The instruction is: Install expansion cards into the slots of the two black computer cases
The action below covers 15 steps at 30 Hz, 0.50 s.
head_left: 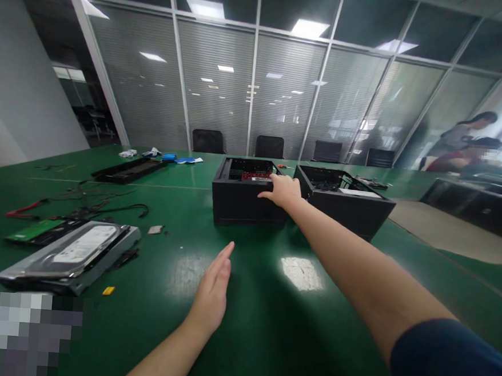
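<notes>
My right hand reaches far forward and grips the near right corner of a black computer case. Its thumb lies along the front panel, while the fingers go over the top rim, their tips partly hidden. Inside that open-topped case a red circuit board shows. My left hand hovers near the table in front of the case, fingers straight and together, holding nothing. Close on the right of the first case stands a second black computer case, also open at the top.
On the green table, a hard drive sits on a metal bracket at left, near a green circuit board, cables and a yellow piece. Behind lies a black panel. Two people are at the far right.
</notes>
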Available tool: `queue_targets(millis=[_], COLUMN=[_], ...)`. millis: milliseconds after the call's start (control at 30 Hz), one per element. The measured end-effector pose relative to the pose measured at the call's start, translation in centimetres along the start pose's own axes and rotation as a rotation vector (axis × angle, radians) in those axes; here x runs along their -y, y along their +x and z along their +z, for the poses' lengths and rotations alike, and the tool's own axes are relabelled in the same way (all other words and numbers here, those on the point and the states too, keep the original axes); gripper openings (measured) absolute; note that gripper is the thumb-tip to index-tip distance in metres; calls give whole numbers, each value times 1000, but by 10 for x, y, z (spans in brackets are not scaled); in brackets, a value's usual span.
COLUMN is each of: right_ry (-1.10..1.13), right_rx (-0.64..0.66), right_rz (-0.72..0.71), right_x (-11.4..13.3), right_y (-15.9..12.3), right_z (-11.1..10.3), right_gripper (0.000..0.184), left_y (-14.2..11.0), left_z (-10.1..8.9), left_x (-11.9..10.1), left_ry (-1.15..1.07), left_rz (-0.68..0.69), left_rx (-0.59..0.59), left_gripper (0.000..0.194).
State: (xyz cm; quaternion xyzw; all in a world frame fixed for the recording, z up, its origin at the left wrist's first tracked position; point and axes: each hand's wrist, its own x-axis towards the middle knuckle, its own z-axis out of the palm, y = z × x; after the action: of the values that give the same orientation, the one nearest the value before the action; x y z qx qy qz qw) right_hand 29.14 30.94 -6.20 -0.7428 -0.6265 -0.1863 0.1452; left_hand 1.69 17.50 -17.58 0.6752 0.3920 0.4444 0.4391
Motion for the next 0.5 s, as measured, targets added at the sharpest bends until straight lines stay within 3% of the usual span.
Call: queue_targets(millis=[100,233,367,433,500], right_ry=[-23,-5,166,186,108], right_rx=[-100,-121,-117,-96,62], right_rz=[127,98,-143,-74,89], right_x=[8,-2,-55,-91,-125], right_y=[7,9,0,-9,-20], right_z=[11,6,-16,-24,-29], right_gripper=[107,112,91,83,84], left_y=[-1,4,5,5,5], left_z=[2,2,3,5,6], left_x=[-2,4,8,10,13], left_ry=[42,12,9,-1,-14], left_rz=[13,-51,-40,-28,-24], left_rx=[39,18,30,48,64], left_gripper=[58,61,59,58,58])
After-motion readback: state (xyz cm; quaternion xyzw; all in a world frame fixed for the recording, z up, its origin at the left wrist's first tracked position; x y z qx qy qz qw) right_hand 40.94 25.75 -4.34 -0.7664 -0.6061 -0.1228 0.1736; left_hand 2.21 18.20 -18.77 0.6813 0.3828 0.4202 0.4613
